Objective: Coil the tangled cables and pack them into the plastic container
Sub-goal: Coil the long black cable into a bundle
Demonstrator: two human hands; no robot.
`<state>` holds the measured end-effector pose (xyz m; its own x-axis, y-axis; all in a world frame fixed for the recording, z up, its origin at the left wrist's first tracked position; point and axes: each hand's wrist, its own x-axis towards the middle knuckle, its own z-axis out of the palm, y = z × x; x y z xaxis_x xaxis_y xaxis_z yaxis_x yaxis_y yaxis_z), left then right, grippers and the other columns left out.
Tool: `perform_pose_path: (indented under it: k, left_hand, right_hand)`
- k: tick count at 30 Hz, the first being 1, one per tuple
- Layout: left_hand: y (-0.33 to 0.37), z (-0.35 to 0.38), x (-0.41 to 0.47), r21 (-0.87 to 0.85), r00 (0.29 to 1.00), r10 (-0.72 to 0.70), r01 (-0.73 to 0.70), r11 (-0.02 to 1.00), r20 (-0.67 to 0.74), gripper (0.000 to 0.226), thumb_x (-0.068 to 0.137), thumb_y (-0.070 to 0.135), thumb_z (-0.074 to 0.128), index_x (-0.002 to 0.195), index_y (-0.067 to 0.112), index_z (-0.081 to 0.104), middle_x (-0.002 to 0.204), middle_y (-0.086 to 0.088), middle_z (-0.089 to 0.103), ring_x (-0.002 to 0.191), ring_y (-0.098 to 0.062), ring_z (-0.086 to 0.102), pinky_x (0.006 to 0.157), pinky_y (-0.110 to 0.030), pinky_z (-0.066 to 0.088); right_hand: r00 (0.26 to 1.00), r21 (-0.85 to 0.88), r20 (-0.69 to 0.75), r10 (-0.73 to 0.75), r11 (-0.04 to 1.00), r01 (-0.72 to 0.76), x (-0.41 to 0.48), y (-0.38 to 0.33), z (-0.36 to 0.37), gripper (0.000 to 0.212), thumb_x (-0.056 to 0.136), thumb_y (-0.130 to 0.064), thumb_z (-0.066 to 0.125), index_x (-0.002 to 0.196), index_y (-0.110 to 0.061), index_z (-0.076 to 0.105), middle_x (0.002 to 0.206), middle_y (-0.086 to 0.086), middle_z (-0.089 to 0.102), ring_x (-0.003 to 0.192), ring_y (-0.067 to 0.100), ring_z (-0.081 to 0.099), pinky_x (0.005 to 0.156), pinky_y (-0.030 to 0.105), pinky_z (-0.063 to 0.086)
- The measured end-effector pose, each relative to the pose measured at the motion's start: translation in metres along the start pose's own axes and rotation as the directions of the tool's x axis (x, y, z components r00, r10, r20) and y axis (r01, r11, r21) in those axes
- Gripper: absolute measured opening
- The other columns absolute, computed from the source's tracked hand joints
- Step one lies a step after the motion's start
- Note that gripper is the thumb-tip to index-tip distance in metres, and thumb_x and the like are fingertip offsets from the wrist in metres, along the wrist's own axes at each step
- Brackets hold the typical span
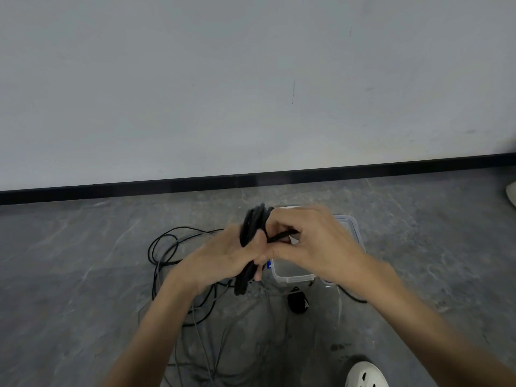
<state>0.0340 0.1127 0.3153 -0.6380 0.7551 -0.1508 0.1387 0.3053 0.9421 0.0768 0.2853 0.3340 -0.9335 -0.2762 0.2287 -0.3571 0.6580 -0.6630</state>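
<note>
Above the grey floor (83, 275), a black cable coil (251, 224) is gripped in the left hand (220, 255) w/ fingers curled round it, & its loose end is pinched by the right hand (315, 241). The clear plastic container (290, 276) is seen on the floor just behind the hands, partly hidden. More tangled cables (164, 247) are spread on the floor left of it & nearer.

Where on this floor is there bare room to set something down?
Bare floor left of the loose cables, and right of the plastic container toward the baseboard. Crowded on the container's near side, around the black pouch.
</note>
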Motion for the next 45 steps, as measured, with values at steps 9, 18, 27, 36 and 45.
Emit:
perform_pose_path:
  k: [9, 18, 27, 36, 45]
  left_hand:
    - [0.001, -0.005, 0.002, -0.08, 0.993, -0.005, 0.014, 0.997, 0.117, 0.034, 0.083, 0.013, 0.073, 0.068, 0.043, 0.066, 0.056, 0.009, 0.059, 0.056, -0.005, 0.056, 0.058, -0.015, 0.045]
    - [0.0, -0.001, 0.001, -0.195, 0.996, -0.061, 0.071, 0.978, 0.06, 0.017, 0.081, 0.025, 0.064, 0.079, 0.009, 0.059, 0.053, 0.0, 0.054, 0.051, -0.011, 0.051, 0.058, -0.02, 0.044]
    - [-0.008, -0.009, 0.003, -0.089, 0.999, -0.051, 0.052, 0.995, 0.012, 0.066, 0.055, 0.086, 0.063, 0.08, 0.025, 0.058, 0.063, 0.002, 0.057, 0.059, -0.012, 0.058, 0.063, -0.022, 0.046]
    - [-0.003, -0.001, 0.002, -0.189, 0.983, -0.062, 0.094, 0.977, 0.17, 0.027, 0.073, 0.033, 0.067, 0.088, 0.012, 0.059, 0.056, 0.0, 0.058, 0.059, -0.01, 0.055, 0.065, -0.019, 0.046]
    - [-0.006, 0.007, 0.003, -0.489, 0.966, 0.07, 0.063, 0.87, 0.25, 0.037, 0.086, 0.024, 0.058, 0.083, -0.011, 0.047, 0.053, 0.004, 0.045, 0.039, -0.008, 0.041, 0.053, -0.03, 0.032]
  right_hand:
    - [1.0, 0.094, 0.017, -0.025, 0.995, 0.024, -0.001, 0.002, -0.003, 0.007, 0.079, -0.003, 0.074, 0.084, -0.006, 0.07, 0.076, -0.011, 0.064, 0.069, -0.003, 0.056, 0.064, 0.012, 0.043]
    - [0.985, -0.036, -0.12, -0.126, 0.992, 0.123, 0.001, 0.013, -0.008, 0.01, 0.083, -0.011, 0.07, 0.088, -0.002, 0.07, 0.082, 0.005, 0.068, 0.074, 0.019, 0.064, 0.068, 0.038, 0.051]
    - [0.958, -0.024, -0.226, -0.176, 0.984, 0.175, 0.002, 0.007, -0.007, 0.002, 0.083, 0.001, 0.07, 0.084, -0.001, 0.069, 0.08, 0.002, 0.064, 0.074, 0.005, 0.054, 0.07, 0.009, 0.039]
    - [0.961, 0.061, -0.248, -0.121, 0.988, 0.14, 0.007, 0.014, -0.014, 0.006, 0.082, 0.003, 0.069, 0.08, -0.002, 0.073, 0.079, 0.003, 0.065, 0.072, 0.005, 0.055, 0.068, 0.009, 0.038]
    - [0.985, 0.1, -0.161, -0.062, 0.992, 0.079, 0.008, 0.028, -0.014, 0.017, 0.091, 0.001, 0.059, 0.099, -0.002, 0.073, 0.09, 0.008, 0.072, 0.085, 0.013, 0.067, 0.079, 0.03, 0.053]
